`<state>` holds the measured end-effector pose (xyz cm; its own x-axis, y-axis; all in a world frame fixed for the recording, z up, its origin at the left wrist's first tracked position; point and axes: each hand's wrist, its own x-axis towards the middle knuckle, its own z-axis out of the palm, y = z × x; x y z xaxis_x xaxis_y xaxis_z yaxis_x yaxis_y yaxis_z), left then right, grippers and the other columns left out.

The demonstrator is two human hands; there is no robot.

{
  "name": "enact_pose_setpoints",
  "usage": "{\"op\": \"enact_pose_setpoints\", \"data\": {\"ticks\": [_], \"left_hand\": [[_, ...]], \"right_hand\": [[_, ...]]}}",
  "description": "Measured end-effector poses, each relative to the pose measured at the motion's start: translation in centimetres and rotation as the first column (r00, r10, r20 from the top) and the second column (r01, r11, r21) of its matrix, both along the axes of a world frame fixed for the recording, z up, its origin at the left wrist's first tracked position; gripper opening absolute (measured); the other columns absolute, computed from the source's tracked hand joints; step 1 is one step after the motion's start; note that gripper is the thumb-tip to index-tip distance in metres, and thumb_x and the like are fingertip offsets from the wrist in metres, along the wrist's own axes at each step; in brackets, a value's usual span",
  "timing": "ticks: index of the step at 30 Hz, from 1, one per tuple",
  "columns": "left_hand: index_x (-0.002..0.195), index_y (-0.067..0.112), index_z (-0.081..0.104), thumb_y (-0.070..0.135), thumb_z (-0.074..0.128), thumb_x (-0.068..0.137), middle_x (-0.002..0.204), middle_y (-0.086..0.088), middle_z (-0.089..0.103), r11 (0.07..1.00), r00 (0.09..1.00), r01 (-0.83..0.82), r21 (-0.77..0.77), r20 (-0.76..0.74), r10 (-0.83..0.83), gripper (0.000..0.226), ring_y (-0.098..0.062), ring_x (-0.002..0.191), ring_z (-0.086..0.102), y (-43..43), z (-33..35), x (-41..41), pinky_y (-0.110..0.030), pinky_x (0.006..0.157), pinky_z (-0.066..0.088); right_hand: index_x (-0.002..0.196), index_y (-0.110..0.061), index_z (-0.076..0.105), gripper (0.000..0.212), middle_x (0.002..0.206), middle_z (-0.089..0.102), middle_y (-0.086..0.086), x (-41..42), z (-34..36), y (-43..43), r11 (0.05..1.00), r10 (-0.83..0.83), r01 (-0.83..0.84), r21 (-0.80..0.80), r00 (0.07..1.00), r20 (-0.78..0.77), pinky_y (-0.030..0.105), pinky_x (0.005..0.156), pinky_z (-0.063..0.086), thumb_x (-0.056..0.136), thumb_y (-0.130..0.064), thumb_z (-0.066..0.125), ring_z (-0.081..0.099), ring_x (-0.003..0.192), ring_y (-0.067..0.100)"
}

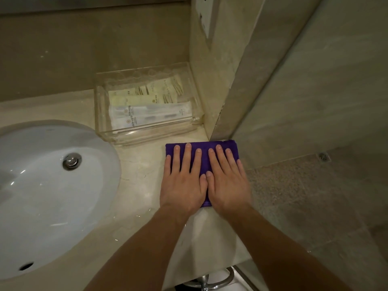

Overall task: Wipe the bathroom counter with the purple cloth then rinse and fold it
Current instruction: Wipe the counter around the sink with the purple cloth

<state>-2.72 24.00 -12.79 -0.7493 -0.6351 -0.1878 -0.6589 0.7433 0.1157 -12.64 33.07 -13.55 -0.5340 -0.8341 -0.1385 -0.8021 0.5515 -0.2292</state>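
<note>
Cloth (204, 146), purple, folded to a compact rectangle, flat on counter (142, 175) at its right end, just in front of tray (105, 124) and up against the foot of wall (207, 80). Far edge straight, far right corner reaching the counter's right edge. Plain, soft-looking fabric; only the far strip, slivers between fingers and a small bit at the near edge on show, the rest hidden under the hands.

Left hand (182, 185) laid palm down on the cloth's left half, fingers straight and slightly spread, tips just short of the far edge. Right hand (227, 185) palm down on the right half, fingers straight and closer together. Thumbs touching side by side along the middle. Both flat and released, pressing down, gripping nothing. Forearms bare, coming in from the lower edge and converging on the cloth.

Left of the hands, white sink (52, 185) with metal plug (72, 161), set into the counter. Tray clear-walled, holding sachets (147, 114). Wet sheen and droplets on the counter beside the sink's rim. Right of the counter and lower down, speckled floor (315, 196).
</note>
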Motion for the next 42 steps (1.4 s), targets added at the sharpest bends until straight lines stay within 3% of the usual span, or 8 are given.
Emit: {"op": "enact_pose_setpoints", "data": {"ticks": [10,17,29,36,42], "left_hand": [[0.152,0.021,-0.011,0.047,0.002,0.095,0.163,-0.008,-0.01,1.0,0.998,-0.018,0.014,-0.065,0.019,0.064,-0.027,0.15,-0.014,-1.1,-0.3,-0.7,-0.047,0.122,-0.005],[0.155,0.02,-0.003,0.049,0.011,0.094,0.165,-0.007,0.001,0.987,0.986,0.162,-0.02,-0.037,-0.163,0.069,-0.028,0.151,-0.009,-4.1,-0.5,-1.4,-0.047,0.123,-0.001],[0.158,0.02,0.008,0.053,0.025,0.094,0.165,0.0,0.011,0.911,0.906,0.412,-0.029,-0.087,-0.413,0.074,-0.021,0.152,0.0,-8.3,-0.5,-2.1,-0.039,0.123,0.002],[0.158,0.022,0.005,0.054,0.025,0.096,0.165,0.001,0.007,0.905,0.901,0.424,-0.041,-0.082,-0.426,0.073,-0.019,0.152,-0.002,-8.7,-0.5,-2.3,-0.038,0.122,-0.001],[0.158,0.021,0.004,0.052,0.021,0.095,0.166,0.0,0.005,0.922,0.919,0.385,-0.05,-0.07,-0.388,0.072,-0.02,0.152,-0.003,-8.1,-0.4,-2.1,-0.042,0.123,0.002]], "right_hand": [[0.157,-0.022,0.011,0.06,0.164,0.008,-0.002,-1.0,-0.4,-1.2,0.999,0.004,-0.005,-0.051,0.999,-0.032,0.041,0.124,0.011,0.1,-0.039,0.017,0.004,0.152,0.016],[0.157,-0.022,0.015,0.058,0.164,0.017,-0.002,-0.5,-0.5,-1.9,0.994,-0.074,0.071,-0.087,0.997,-0.033,0.044,0.123,0.019,0.101,-0.039,0.015,0.01,0.152,0.016],[0.158,-0.021,0.015,0.06,0.165,0.018,-0.002,1.6,-0.9,-3.5,0.965,-0.254,0.249,-0.086,0.966,-0.046,0.044,0.123,0.014,0.101,-0.039,0.016,0.012,0.153,0.016],[0.158,-0.021,0.017,0.06,0.165,0.019,-0.002,1.9,-0.9,-4.0,0.955,-0.287,0.281,-0.093,0.957,-0.052,0.044,0.123,0.013,0.101,-0.039,0.016,0.013,0.153,0.017],[0.157,-0.018,0.025,0.06,0.163,0.024,0.001,1.3,-0.7,-3.4,0.969,-0.22,0.214,-0.123,0.974,-0.043,0.046,0.122,0.018,0.1,-0.037,0.021,0.019,0.151,0.019]]}}
